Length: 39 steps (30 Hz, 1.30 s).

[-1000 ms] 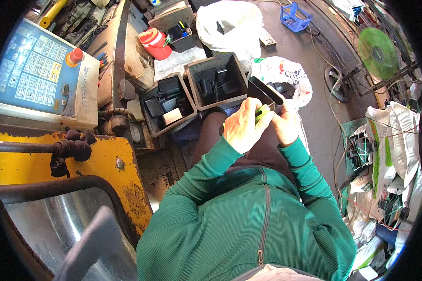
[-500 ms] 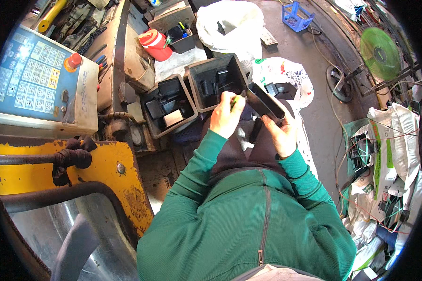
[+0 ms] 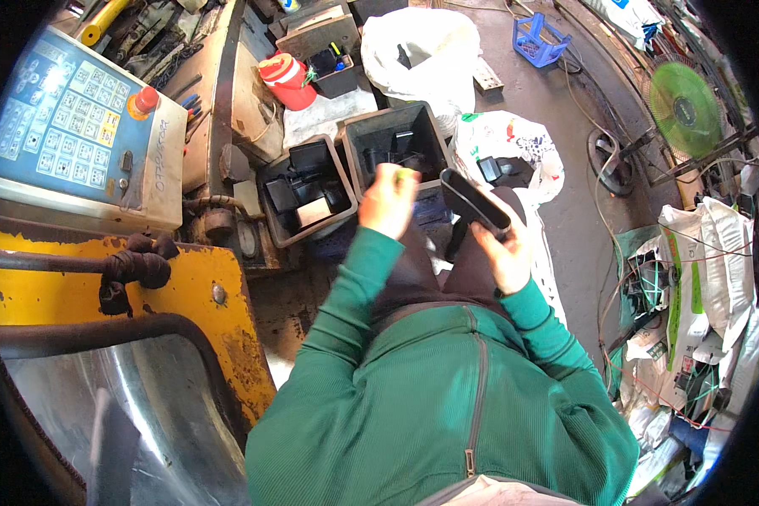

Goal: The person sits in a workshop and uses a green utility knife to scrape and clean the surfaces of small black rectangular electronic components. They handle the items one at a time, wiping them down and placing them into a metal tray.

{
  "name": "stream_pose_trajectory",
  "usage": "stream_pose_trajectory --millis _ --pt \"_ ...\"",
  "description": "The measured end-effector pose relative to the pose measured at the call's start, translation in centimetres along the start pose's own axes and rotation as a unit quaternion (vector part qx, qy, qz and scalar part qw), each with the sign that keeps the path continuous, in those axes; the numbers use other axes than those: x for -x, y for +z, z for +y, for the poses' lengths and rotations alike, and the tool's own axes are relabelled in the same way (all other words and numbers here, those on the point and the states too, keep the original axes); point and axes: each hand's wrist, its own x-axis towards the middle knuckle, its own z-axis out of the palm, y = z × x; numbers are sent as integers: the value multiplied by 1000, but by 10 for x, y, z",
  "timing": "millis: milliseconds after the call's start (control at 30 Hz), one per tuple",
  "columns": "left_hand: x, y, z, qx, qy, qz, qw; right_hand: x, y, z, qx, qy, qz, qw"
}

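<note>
Rightward: long black moulded part (image 3: 474, 201) gripped in right hand (image 3: 504, 253); left hand (image 3: 390, 201) alongside, seemingly pinching a small yellowish piece (image 3: 406, 175).

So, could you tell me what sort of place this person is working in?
Most likely a small factory or workshop floor. A yellow machine with a blue button control panel stands at the left, bins of black plastic parts sit ahead, and the right hand holds a black plastic part.

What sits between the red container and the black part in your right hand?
In the head view, two open crates of black parts lie between the red container and the black part in the right hand.
</note>
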Motion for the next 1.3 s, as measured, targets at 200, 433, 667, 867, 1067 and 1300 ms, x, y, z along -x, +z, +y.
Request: stream_pose_trajectory --millis 200,433,667,867,1067,1300 --pt "-1 -14 -87 318 -247 -81 912 -80 -64 62 74 13 51 996" --pt "119 -19 -344 -170 -297 -167 925 -142 -221 246 359 107 15 927" --pt "285 -2 -394 -173 -529 -342 757 98 -313 346 407 522 -37 749" --pt "224 13 -363 -114 -576 -287 757 145 -283 315 329 675 -10 661" --pt "45 -36 -338 -81 -544 -175 817 93 -249 297 302 688 12 660" --pt "62 -18 -349 -99 -543 -218 805 71 -217 292 302 676 29 672"
